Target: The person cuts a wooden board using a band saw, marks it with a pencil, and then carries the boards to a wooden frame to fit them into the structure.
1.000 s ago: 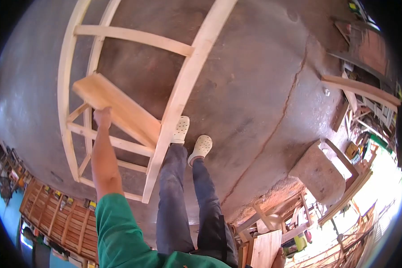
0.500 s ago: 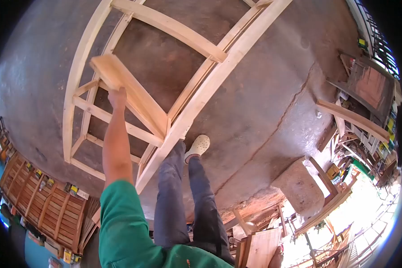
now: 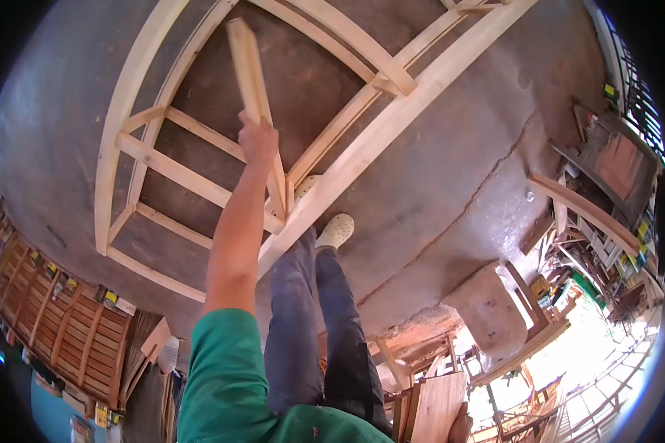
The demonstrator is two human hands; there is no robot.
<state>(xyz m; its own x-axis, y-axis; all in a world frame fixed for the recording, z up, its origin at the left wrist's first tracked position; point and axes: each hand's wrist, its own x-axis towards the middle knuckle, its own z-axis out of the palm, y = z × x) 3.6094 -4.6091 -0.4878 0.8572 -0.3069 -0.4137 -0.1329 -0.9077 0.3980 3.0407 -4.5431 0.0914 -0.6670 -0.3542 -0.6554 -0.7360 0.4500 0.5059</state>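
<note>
My left hand (image 3: 258, 140) is closed around the middle of a pale wooden board (image 3: 251, 74). The board stands tilted, its upper end raised over an opening of the frame. Its lower end meets the corner where a crosspiece joins the long near rail of the wooden frame (image 3: 362, 162). The frame is made of pale rails and several crosspieces, and it stands on the floor before my legs. Below the hand, my forearm passes over a crosspiece (image 3: 177, 177). I cannot see my right hand.
My feet, in pale clogs (image 3: 337, 230), are beside and partly behind the near rail. Slatted wooden panels (image 3: 59, 325) are at the left. A curved timber (image 3: 584, 210) and scrap wood lie at the right. Several boards (image 3: 436, 402) stand near my right leg.
My left hand has moved right and swung the board's upper end up and to the right, showing its narrow edge. The view has shifted slightly.
</note>
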